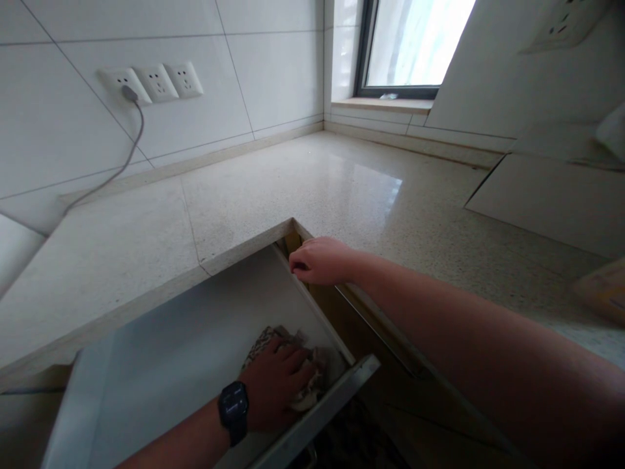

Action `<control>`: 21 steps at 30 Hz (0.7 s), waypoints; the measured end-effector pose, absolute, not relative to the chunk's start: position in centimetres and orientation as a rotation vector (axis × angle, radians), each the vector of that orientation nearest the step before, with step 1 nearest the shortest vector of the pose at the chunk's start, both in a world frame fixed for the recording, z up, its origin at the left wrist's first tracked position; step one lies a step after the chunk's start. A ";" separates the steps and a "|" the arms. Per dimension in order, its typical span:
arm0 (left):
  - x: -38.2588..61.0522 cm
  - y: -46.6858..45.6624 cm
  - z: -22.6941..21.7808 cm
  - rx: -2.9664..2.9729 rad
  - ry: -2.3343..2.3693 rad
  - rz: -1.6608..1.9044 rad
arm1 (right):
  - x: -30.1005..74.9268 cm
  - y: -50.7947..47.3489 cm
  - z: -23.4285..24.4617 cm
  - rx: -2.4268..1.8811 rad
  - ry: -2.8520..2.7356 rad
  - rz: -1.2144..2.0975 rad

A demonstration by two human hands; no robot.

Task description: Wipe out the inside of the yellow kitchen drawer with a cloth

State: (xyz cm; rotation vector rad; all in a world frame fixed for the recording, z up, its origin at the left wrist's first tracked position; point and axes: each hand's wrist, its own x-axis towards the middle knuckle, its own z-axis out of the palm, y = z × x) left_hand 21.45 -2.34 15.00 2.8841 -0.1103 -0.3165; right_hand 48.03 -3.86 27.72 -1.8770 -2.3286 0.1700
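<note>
A pulled-out drawer (195, 326) with a pale, smooth inside lies below the countertop. My left hand (280, 378), with a dark watch (234, 410) on its wrist, presses a bunched patterned cloth (261, 342) onto the drawer bottom near its front right corner. Its fingers are bent over the cloth, and part of the cloth is covered by the palm. Farther back, my right hand (317, 260) is closed at the top edge of the drawer's right side wall (322, 319), by the countertop corner. Its fingertips are partly hidden.
The speckled countertop (273, 189) runs into the corner, its edge (244, 244) overhanging the drawer. Wall sockets (159, 83) hold a plug with a grey cord (131, 153). A window (410, 45) is at the back. The drawer front (322, 417) borders the near side; a blurred package (605, 293) sits right.
</note>
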 end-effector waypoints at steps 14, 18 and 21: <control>25.8 7.7 12.9 3.061 0.753 0.077 | 47.8 -4.0 28.0 -1.917 -2.345 0.152; 26.6 12.0 12.8 2.968 1.091 0.133 | 47.9 -3.8 27.8 -1.899 -2.345 0.142; 27.6 12.6 12.8 2.968 1.144 0.132 | 47.8 -3.9 27.8 -1.909 -2.349 0.151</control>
